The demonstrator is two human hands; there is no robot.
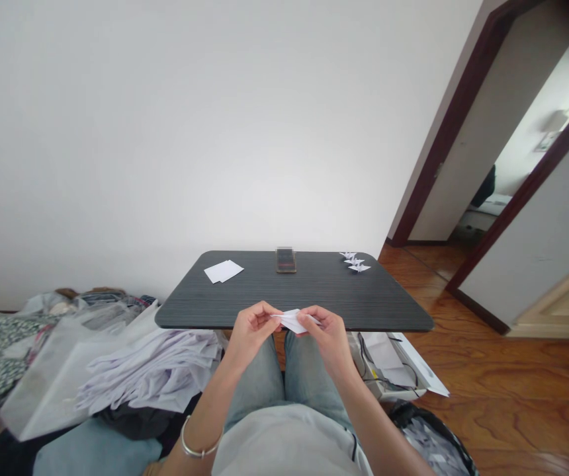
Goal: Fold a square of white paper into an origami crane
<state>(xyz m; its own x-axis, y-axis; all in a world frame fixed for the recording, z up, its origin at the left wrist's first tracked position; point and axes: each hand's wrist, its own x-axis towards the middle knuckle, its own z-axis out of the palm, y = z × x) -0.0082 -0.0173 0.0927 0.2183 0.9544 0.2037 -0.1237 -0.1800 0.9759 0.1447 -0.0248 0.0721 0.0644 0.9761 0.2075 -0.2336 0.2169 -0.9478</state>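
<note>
A small folded piece of white paper [292, 321] is held between both hands just over the near edge of the dark table [264, 294]. My left hand [256, 325] pinches its left end between thumb and fingers. On the other side my right hand [323, 327] grips it, thumb lying on top. Several small folded white paper cranes [356, 262] stand in a row at the table's far right corner. Flat white paper sheets [223, 271] overlap at the far left.
A phone-like dark rectangular object [286, 260] is at the table's back middle, by the white wall [264, 132]. Clothes and plastic bags [150, 370] are piled at left. A box with cables and papers [388, 363] and a black-lined bin [433, 436] stand at right.
</note>
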